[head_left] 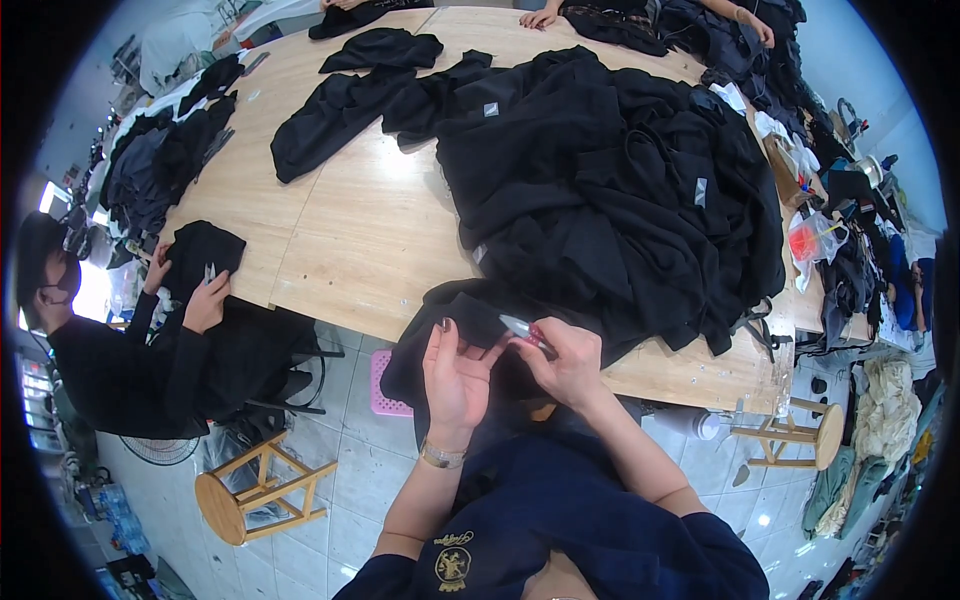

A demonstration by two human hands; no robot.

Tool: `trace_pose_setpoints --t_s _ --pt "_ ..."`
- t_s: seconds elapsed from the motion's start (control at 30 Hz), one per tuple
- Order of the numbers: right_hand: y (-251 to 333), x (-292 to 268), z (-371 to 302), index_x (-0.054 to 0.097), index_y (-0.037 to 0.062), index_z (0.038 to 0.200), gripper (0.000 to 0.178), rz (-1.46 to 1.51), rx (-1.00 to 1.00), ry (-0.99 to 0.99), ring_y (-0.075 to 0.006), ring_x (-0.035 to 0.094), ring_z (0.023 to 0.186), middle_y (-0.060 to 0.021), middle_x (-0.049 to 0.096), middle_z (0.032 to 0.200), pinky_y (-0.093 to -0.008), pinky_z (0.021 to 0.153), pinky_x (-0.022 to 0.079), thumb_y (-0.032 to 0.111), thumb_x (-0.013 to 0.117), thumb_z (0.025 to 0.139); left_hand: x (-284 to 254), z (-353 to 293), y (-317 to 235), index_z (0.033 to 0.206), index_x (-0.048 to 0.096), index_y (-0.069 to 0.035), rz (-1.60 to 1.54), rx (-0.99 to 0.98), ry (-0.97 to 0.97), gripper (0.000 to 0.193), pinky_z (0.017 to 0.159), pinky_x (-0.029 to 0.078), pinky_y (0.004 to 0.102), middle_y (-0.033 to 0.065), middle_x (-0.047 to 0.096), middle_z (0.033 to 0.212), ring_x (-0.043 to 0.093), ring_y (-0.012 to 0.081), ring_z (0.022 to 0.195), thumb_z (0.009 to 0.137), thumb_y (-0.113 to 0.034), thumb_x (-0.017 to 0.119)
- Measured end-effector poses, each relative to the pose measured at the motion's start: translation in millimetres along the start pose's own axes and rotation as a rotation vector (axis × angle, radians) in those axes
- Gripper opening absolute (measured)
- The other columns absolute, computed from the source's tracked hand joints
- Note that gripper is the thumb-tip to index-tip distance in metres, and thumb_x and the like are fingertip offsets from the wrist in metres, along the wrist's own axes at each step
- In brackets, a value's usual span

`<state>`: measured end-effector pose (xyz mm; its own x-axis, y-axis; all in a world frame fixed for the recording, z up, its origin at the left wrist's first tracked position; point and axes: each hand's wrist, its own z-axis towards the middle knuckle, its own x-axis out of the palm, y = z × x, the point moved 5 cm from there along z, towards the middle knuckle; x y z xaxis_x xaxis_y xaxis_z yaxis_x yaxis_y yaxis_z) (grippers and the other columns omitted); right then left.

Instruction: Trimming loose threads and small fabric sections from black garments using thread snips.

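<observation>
My right hand (570, 362) is closed round small thread snips (517, 326) with a red grip, their silver blades pointing left. Close beside the blades is my left hand (457, 385), palm turned up and fingers apart, with a watch on its wrist. No thread can be made out between its fingers. Under both hands a black garment (425, 315) hangs over the table's front edge, partly hidden by them. Behind it spreads a large heap of black garments (600, 170), with small pale labels on some of them.
The wooden table (350, 240) carries more black pieces (335, 120) at the far left. A co-worker (125, 350) sits at left, holding snips and black cloth. Other people's hands show at the far edge. Wooden stools (225, 505) and a pink plastic stool (385, 385) stand below.
</observation>
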<state>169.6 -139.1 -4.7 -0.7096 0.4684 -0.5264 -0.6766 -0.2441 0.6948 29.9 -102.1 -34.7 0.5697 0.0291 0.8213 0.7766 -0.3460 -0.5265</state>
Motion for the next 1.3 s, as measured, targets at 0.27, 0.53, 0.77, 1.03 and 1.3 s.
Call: trace_pose_setpoints --t_s 0.27,0.53,0.77,1.03,1.3 --pt "12 1 1 0.054 0.0088 0.068 0.027 -0.222 -0.221 -0.028 -0.0174 0.048 0.046 -0.0018 0.047 0.055 -0.0279 0.045 0.033 0.029 0.071 0.075 0 -2 0 0.110 0.052 -0.005 0.004 0.021 0.026 0.022 0.085 0.050 0.0380 0.0106 0.060 0.105 0.059 0.0211 0.096 0.097 -0.021 0.043" --pt "15 -1 2 0.056 0.0069 0.067 0.025 -0.251 -0.243 -0.009 -0.0187 0.048 0.045 -0.0034 0.051 0.056 -0.0285 0.045 0.034 0.023 0.075 0.070 -3 -2 2 0.110 0.053 -0.006 0.057 0.018 0.037 0.026 0.085 0.050 0.0408 0.0097 0.062 0.104 0.060 0.0209 0.098 0.098 -0.025 0.041" --pt "13 0 4 0.055 0.0081 0.068 0.028 -0.165 -0.200 -0.046 -0.0183 0.048 0.045 -0.0023 0.048 0.055 -0.0285 0.045 0.033 0.030 0.072 0.074 -4 -3 4 0.111 0.053 -0.005 0.085 0.029 0.050 0.027 0.085 0.050 0.0412 0.0105 0.061 0.105 0.060 0.0213 0.099 0.098 -0.025 0.041" --pt "7 -1 1 0.055 0.0079 0.068 0.027 -0.146 -0.165 -0.041 -0.0189 0.049 0.046 -0.0031 0.049 0.056 -0.0285 0.045 0.033 0.028 0.072 0.074 -1 -3 1 0.111 0.053 -0.004 0.058 0.021 0.023 0.027 0.087 0.050 0.0435 0.0110 0.061 0.105 0.060 0.0226 0.099 0.097 -0.025 0.041" --pt "10 2 2 0.055 0.0084 0.068 0.027 -0.184 -0.197 -0.009 -0.0182 0.049 0.046 -0.0021 0.049 0.057 -0.0281 0.045 0.033 0.029 0.072 0.074 -4 -4 4 0.110 0.053 -0.005 0.069 0.013 0.049 0.027 0.086 0.050 0.0419 0.0108 0.062 0.105 0.060 0.0223 0.099 0.098 -0.025 0.041"
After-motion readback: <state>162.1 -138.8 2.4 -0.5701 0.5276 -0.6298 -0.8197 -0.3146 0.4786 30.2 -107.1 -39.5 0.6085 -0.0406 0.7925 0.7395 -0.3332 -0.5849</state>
